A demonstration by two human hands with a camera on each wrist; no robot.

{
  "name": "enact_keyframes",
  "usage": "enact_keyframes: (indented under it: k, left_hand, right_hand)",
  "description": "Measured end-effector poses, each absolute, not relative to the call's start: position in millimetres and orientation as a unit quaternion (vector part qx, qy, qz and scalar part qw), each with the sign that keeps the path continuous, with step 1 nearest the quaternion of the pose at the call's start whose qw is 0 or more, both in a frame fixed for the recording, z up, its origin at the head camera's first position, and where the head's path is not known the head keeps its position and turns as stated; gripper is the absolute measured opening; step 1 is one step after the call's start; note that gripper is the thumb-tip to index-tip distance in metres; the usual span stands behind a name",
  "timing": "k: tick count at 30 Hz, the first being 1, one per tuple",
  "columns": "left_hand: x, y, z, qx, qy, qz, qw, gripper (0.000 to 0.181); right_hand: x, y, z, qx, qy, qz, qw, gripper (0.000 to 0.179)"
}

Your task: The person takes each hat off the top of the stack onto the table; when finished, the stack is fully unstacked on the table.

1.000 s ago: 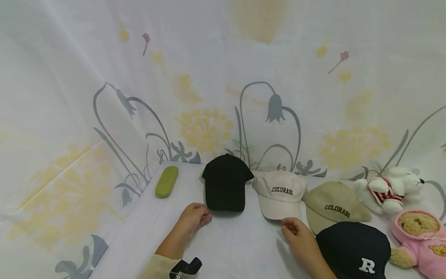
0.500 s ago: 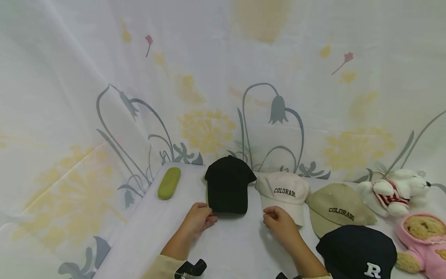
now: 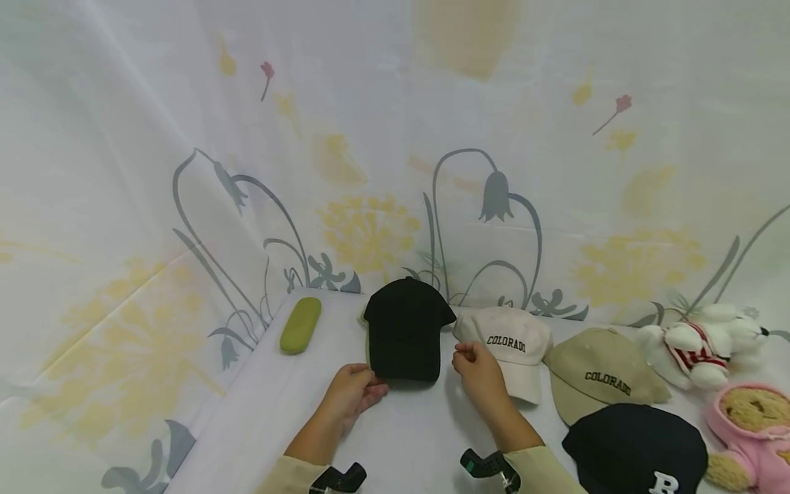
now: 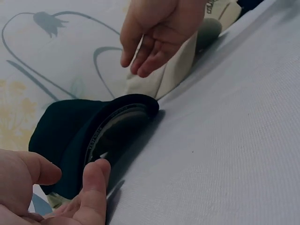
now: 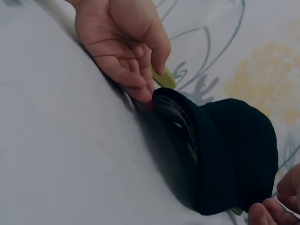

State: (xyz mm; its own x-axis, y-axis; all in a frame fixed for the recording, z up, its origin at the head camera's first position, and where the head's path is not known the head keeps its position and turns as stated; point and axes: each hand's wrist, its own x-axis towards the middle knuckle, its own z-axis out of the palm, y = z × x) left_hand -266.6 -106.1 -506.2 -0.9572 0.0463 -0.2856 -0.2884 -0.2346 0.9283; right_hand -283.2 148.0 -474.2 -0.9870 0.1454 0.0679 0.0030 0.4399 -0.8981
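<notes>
A black cap point(image 3: 404, 336) sits brim toward me in the head view, with a pale edge peeking out at its left. My left hand point(image 3: 353, 394) is at the brim's left front corner; in the left wrist view its thumb point(image 4: 46, 169) and a finger point(image 4: 95, 180) are spread apart beside the brim. My right hand point(image 3: 484, 377) hovers off the black cap's right side, fingers loosely bent, overlapping the cream COLORADO cap point(image 3: 521, 381). The right wrist view has the right hand's fingers point(image 5: 262, 214) close by the cap's side. Both hands hold nothing.
A green oblong case point(image 3: 300, 325) lies left of the caps. On the right are a khaki COLORADO cap point(image 3: 595, 367), a navy cap point(image 3: 636, 446) with a white letter, a white plush point(image 3: 700, 343) and a pink-clad plush bear point(image 3: 756, 432). A patterned curtain point(image 3: 395, 137) hangs behind.
My right hand has moved left and forward, from below the cream cap to the black cap's right side. My left hand has stayed by the brim. The whole view has shifted slightly.
</notes>
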Motion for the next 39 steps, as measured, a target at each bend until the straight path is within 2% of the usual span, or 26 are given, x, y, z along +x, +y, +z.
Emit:
enact_keyframes:
  k: [5, 21, 32, 39]
  left_hand:
    - [-266, -106, -506, -0.095, 0.617, 0.774, 0.109, 0.048]
    - [-264, -104, -510, -0.072, 0.620, 0.774, 0.106, 0.045]
    - [-267, -104, -513, -0.071, 0.613, 0.780, 0.102, 0.043]
    - [-265, -103, -513, -0.081, 0.620, 0.774, 0.097, 0.048]
  right_hand:
    - [-304, 145, -477, -0.047, -0.837, 0.539, 0.087, 0.028]
    - [-348, 140, -494, -0.051, -0.864, 0.494, 0.085, 0.042]
    - [-359, 130, -500, -0.085, -0.834, 0.539, 0.084, 0.045]
    - [-362, 124, -498, -0.082, -0.816, 0.567, 0.079, 0.062]
